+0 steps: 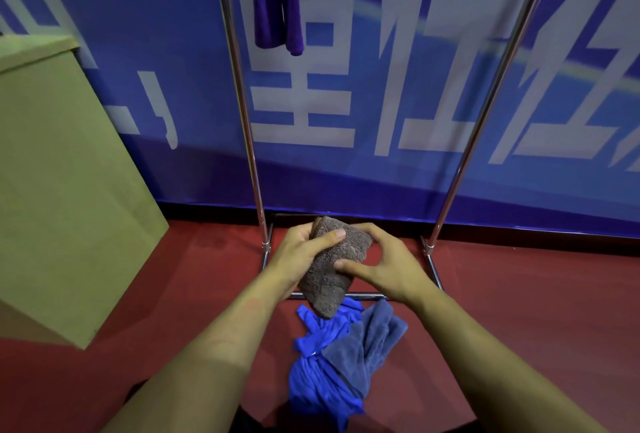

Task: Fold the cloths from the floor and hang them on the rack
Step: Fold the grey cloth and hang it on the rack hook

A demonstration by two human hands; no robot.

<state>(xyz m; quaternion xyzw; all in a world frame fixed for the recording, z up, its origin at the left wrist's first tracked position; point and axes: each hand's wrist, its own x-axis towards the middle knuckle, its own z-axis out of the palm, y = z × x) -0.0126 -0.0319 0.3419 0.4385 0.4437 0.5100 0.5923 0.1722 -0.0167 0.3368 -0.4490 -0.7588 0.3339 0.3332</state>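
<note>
A folded brown cloth (332, 270) is held in the air in front of the rack's base. My left hand (301, 256) grips its upper left side, thumb across the top. My right hand (388, 266) holds its right edge, thumb pressed on the front. Below it on the red floor lie a crumpled bright blue cloth (318, 373) and a grey-blue cloth (370, 339), bunched together. A purple cloth (277, 3) hangs from the top bar of the metal rack (247, 127).
A large tan cardboard box (62, 173) stands at the left. A blue banner with white characters (381, 86) covers the wall behind the rack. The rack's right pole (485, 121) and its floor frame (434, 270) stand just ahead of my hands.
</note>
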